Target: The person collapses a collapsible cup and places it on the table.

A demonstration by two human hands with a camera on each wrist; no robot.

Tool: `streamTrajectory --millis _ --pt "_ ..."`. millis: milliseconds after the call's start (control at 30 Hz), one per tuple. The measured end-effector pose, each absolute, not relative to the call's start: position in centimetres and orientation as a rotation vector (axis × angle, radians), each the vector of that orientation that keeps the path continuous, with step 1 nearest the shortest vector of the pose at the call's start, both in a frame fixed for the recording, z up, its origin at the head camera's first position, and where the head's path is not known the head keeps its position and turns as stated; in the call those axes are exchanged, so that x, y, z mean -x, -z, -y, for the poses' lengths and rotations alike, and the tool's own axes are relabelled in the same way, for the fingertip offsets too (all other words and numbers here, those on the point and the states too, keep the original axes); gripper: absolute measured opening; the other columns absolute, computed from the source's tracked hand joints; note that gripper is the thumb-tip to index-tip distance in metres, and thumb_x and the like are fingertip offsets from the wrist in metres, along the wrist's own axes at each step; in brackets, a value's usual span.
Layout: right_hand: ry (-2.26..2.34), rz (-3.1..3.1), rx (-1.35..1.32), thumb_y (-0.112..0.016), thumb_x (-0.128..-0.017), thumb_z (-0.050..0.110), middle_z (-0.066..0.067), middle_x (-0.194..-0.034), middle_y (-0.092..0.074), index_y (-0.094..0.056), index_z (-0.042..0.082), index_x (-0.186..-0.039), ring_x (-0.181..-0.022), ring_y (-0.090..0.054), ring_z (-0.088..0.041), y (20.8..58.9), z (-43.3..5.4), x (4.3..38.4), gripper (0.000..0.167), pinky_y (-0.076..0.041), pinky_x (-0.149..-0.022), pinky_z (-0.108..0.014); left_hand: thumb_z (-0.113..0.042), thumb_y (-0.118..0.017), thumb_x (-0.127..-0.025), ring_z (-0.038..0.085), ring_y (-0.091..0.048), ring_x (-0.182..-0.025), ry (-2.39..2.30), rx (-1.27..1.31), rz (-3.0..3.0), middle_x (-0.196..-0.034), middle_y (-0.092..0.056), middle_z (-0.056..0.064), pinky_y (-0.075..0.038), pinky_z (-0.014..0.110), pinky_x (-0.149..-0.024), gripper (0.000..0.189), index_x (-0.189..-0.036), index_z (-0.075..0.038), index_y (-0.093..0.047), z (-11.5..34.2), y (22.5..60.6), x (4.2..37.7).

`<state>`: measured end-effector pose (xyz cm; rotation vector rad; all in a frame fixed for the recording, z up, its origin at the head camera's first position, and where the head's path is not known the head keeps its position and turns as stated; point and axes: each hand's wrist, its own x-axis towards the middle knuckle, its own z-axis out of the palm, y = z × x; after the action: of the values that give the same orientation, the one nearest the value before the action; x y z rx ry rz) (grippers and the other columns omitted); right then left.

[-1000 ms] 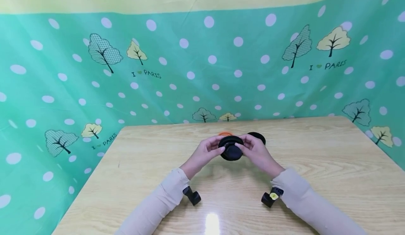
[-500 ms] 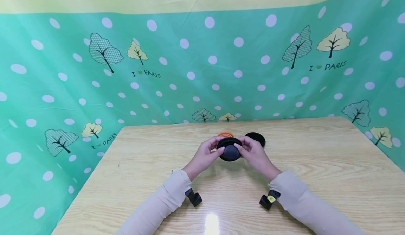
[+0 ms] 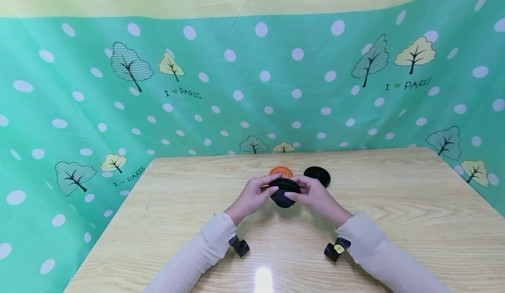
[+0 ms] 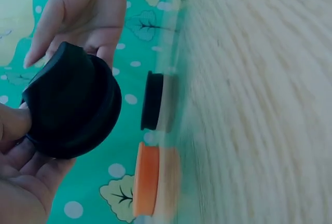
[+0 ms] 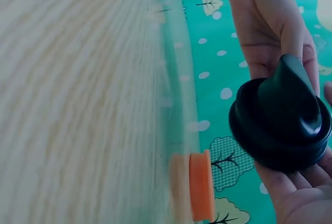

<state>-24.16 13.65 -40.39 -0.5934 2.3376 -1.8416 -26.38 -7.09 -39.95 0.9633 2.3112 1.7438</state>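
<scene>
Both hands hold a black collapsible cup [image 3: 283,198] above the table, its stepped rim tilted and its middle bulging toward the person. My left hand [image 3: 254,195] grips the cup's left side, thumb on the bulge and fingers behind the rim. The right hand [image 3: 315,195] has its fingers behind the right side, with the thumb over the bulge in the head view. Both wrist views show the cup's middle [image 4: 65,92] dented and pointed on one side. Beyond the hands lie an orange ringed disc [image 3: 281,171], like a flattened collapsible cup, and a round black piece [image 3: 317,176].
The wooden table [image 3: 394,196] reaches back to a green dotted cloth [image 3: 221,78] hanging behind it. Black wrist cameras [image 3: 240,245] hang under both sleeves near the tabletop.
Both hands have lowered the black cup slightly toward the person, and its bulge now faces further down. The right thumb has shifted across the bulge. More of the orange disc and the black piece shows.
</scene>
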Motion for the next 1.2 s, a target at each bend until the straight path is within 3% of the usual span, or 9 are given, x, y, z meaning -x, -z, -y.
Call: streamTrajectory --millis 267,567,700,1067,1200 --pt "1.814 -2.345 0.627 -0.068 -0.087 0.014 -0.018 -0.100 -0.067 -0.058 -0.010 -0.116 -0.082 -0.065 -0.010 40.09 -13.63 23.97 0.039 -0.053 -0.071 -0.021 -0.006 -0.058 -0.093 0.024 -0.055 -0.117 -1.819 -0.890 -2.249 -0.130 -0.056 0.014 -0.049 0.024 -0.091 0.038 -0.130 0.001 -0.054 7.02 39.65 26.24" --pt "2.028 -2.242 0.569 -0.064 -0.090 0.010 -0.022 -0.107 -0.064 -0.052 -0.011 -0.119 -0.088 -0.065 -0.009 39.82 -13.46 23.74 0.038 -0.053 -0.077 -0.021 -0.010 -0.049 -0.099 0.026 -0.054 -0.118 -1.878 -0.817 -2.033 -0.133 -0.052 0.020 -0.047 0.030 -0.095 0.041 -0.138 0.001 -0.043 7.11 39.52 26.52" --pt "2.068 -2.199 0.566 -0.063 -0.091 0.009 -0.023 -0.109 -0.063 -0.051 -0.012 -0.121 -0.090 -0.065 -0.009 39.81 -13.43 23.72 0.039 -0.053 -0.077 -0.022 -0.015 -0.053 -0.097 0.023 -0.057 -0.114 -1.932 -0.833 -2.038 -0.130 -0.054 0.018 -0.049 0.027 -0.092 0.040 -0.135 -0.001 -0.048 7.05 39.39 26.14" --pt "2.078 -2.214 0.542 -0.063 -0.091 0.010 -0.022 -0.108 -0.064 -0.052 -0.014 -0.120 -0.088 -0.065 -0.008 40.17 -13.14 23.82 0.039 -0.053 -0.076 -0.020 -0.011 -0.056 -0.095 0.029 -0.063 -0.103 -1.930 -0.751 -2.258 -0.119 -0.061 0.022 -0.053 0.027 -0.084 0.033 -0.125 0.004 -0.056 6.69 39.39 25.92" --pt "2.087 -2.226 0.552 -0.066 -0.089 0.010 -0.014 -0.102 -0.067 -0.056 -0.011 -0.114 -0.086 -0.066 -0.009 40.26 -13.03 23.74 0.034 -0.054 -0.074 -0.021 -0.012 -0.057 -0.095 0.027 -0.066 -0.097 -1.908 -0.778 -2.328 -0.113 -0.065 0.021 -0.054 0.026 -0.080 0.029 -0.119 0.003 -0.060 6.64 39.62 25.99"
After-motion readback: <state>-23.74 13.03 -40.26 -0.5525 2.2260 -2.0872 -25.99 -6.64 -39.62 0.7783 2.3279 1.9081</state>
